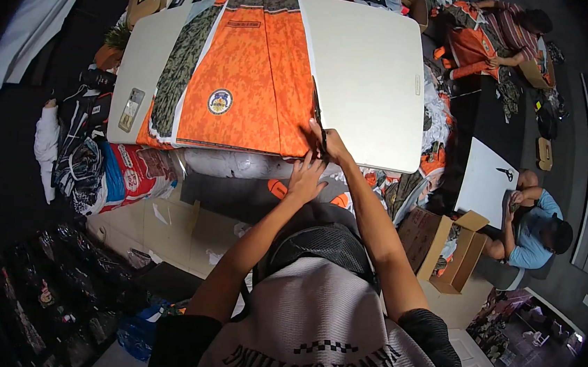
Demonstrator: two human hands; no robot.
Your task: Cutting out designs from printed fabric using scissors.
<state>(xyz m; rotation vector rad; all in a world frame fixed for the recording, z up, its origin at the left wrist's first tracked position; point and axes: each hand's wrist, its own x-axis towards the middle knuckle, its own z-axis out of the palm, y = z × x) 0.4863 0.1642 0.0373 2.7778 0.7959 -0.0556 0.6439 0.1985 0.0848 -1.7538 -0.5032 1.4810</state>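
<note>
A printed fabric panel (247, 74), orange with dark camouflage strips and a round emblem (220, 101), lies over the white folding table (369, 78). My right hand (334, 146) is closed round the handles of black scissors (317, 105) at the fabric's right edge. The blades point away from me along that edge; how far they are apart is hard to make out. My left hand (306, 182) is by the table's front edge just below the scissors. Its fingers are stretched out and apart, with fingertips at the fabric's lower edge.
A phone (131, 110) lies at the table's left end. Bagged fabric (138, 170) is piled left of the table. An open cardboard box (452, 253) stands at the right. Two other people work at the right, one by a white board (483, 179) with scissors on it.
</note>
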